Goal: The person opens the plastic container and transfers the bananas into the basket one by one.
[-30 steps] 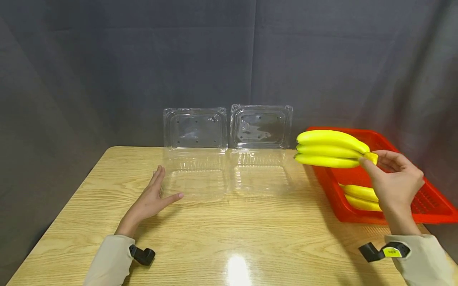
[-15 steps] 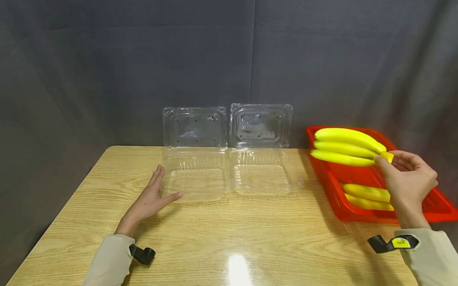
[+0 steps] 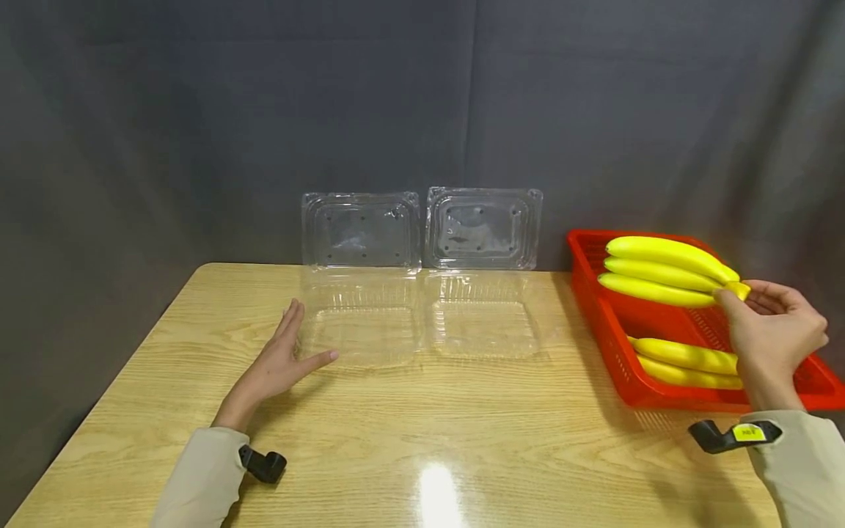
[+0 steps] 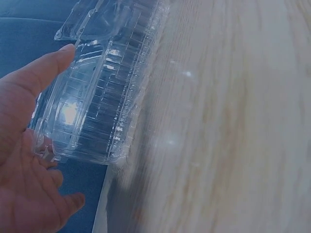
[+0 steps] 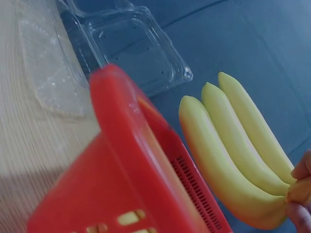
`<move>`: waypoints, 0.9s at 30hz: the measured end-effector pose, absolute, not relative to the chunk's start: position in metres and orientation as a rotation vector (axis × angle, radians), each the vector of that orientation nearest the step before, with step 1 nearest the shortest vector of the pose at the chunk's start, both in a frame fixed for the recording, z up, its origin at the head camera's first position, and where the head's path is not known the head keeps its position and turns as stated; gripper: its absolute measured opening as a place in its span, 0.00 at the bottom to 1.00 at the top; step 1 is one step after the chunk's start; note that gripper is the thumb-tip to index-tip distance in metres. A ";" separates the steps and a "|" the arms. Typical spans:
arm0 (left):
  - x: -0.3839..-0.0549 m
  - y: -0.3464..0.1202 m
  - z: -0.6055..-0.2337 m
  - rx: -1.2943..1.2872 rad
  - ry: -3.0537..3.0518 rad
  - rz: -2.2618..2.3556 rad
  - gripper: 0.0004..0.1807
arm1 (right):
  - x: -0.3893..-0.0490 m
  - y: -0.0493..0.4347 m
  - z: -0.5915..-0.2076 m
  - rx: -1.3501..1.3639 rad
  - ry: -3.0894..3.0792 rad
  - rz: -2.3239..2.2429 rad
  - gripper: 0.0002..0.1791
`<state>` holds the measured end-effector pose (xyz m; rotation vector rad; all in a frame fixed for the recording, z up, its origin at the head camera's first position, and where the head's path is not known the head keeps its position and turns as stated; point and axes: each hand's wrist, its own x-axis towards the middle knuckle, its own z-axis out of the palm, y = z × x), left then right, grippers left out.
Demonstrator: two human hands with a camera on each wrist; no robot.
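Observation:
A bunch of bananas (image 3: 667,271) with three fruits hangs over the red basket (image 3: 610,352), its stem pinched between the thumb and fingers of my right hand (image 3: 779,337). The right wrist view shows the same bananas (image 5: 233,150) beside the basket's rim, only fingertips of the hand visible. More bananas (image 3: 689,363) lie inside the basket, partly hidden by my right hand. My left hand (image 3: 273,367), thumb spread from straight fingers, is at the left side of a clear plastic clamshell box (image 3: 361,231) with its lid raised. Whether it touches the box (image 4: 97,97) I cannot tell.
A second clear clamshell box (image 3: 483,229), lid also raised, stands directly right of the first. Both are at the back of the wooden table (image 3: 370,440), before a grey curtain (image 3: 264,125). The basket occupies the table's right side.
My right hand has moved to the right with the bunch of bananas, from the basket's left edge to over its inside. My left hand stays in place.

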<state>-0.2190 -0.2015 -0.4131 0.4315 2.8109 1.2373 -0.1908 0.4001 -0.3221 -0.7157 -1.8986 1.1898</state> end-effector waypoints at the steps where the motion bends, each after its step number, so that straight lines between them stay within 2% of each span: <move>1: -0.219 -0.201 -0.413 0.433 2.809 1.235 0.60 | -0.190 0.402 -0.323 -0.726 -1.901 1.185 0.10; 20: -0.219 -0.202 -0.412 0.420 2.805 1.237 0.60 | -0.198 0.412 -0.333 -0.859 -2.068 1.126 0.12; 27: -0.220 -0.201 -0.414 0.425 2.804 1.234 0.60 | -0.198 0.421 -0.337 -0.917 -2.125 1.105 0.10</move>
